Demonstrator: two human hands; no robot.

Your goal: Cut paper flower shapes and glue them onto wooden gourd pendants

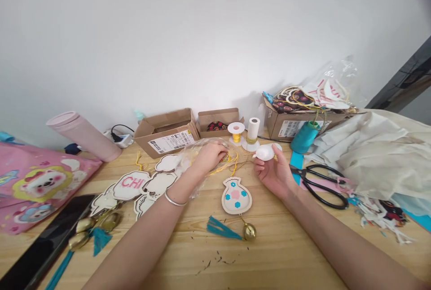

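My right hand [276, 175] is closed around a small white squeeze bottle [265, 152], its narrow tip turned to the left. Over a clear plastic bag [190, 160], the fingers of my left hand [212, 156] are curled together; what they pinch is hidden. Yellow cords [232, 159] lie beside those fingers. Between my forearms rests a pouch-shaped wooden ornament [236, 196] with blue and pink flowers. A gold bell [249, 231] and a teal tassel [224, 228] hang off its lower end, flat on the table.
White cut-out pieces [133, 185], bells with tassels [85, 229] and a black phone [47, 240] lie at left. Cardboard boxes [168, 135] and thread spools [236, 132] line the wall. Black scissors [325, 184], a teal thread cone [305, 138] and pale fabric [373, 155] are at right.
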